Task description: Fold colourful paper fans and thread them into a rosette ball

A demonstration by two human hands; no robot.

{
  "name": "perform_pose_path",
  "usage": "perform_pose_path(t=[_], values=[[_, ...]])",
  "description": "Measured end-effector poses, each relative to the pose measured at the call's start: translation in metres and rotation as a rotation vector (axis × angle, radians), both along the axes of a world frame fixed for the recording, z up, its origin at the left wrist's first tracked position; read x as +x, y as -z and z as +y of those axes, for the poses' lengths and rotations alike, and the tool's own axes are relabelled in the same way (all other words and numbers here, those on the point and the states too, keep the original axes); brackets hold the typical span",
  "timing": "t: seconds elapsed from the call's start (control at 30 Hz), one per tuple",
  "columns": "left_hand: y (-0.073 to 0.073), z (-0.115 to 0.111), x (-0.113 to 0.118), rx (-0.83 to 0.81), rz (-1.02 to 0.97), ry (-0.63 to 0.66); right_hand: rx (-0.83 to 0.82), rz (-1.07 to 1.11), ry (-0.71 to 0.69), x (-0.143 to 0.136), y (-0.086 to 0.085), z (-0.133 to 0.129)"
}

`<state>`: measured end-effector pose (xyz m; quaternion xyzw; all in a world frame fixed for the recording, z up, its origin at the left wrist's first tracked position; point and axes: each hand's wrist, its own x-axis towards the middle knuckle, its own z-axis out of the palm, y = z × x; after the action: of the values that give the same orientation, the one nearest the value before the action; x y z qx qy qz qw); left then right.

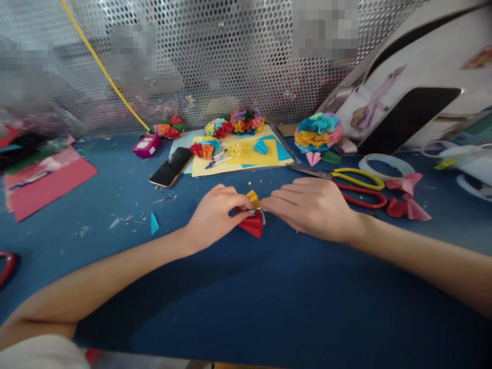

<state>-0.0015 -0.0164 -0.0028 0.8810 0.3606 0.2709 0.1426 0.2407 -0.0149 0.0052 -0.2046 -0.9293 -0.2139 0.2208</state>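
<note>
Near the middle of the blue table, my left hand [217, 218] pinches a small bundle of folded paper pieces. A red fan-shaped piece [252, 225] hangs below the fingertips, and a yellow piece [252, 198] sticks up above them, with a bit of pale blue between. My right hand [313, 207] is closed at the bundle's right side, its fingertips on a thin shiny object, perhaps a needle or wire, that runs to the paper. The fingertips of both hands almost meet.
Behind the hands lie a phone [171, 166], yellow sheets [246, 163] and paper flowers [248, 121]. Scissors [357, 187] and a tape roll [386, 165] are at the right, before a bag [415, 66]. Red paper [57, 182] lies left. A perforated metal screen [230, 56] stands behind.
</note>
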Motion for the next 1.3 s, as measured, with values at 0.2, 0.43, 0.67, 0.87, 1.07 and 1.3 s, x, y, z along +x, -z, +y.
perform_pose_path(t=[0.2, 0.43, 0.67, 0.87, 1.07, 1.3], values=[[0.0038, 0.0012, -0.0005, -0.015, -0.003, 0.041, 0.038, -0.028, -0.012, 0.0005, 0.0016, -0.0006], [0.0014, 0.0014, 0.0022, -0.102, -0.070, 0.041, 0.062, -0.039, -0.011, -0.0009, 0.0002, -0.0031], [0.0014, -0.0018, 0.0026, -0.079, -0.067, 0.028, -0.009, -0.023, 0.060, -0.0013, 0.0026, -0.0047], [-0.0023, -0.0026, 0.0018, -0.077, -0.005, 0.046, -0.019, -0.003, 0.052, -0.0011, 0.0024, -0.0048], [-0.0031, -0.0008, 0.0021, -0.106, -0.026, 0.058, -0.011, -0.012, 0.082, -0.0005, 0.0023, -0.0064], [-0.0023, 0.0000, 0.0031, -0.187, -0.101, 0.035, 0.046, -0.022, 0.048, -0.0036, -0.0011, -0.0088]])
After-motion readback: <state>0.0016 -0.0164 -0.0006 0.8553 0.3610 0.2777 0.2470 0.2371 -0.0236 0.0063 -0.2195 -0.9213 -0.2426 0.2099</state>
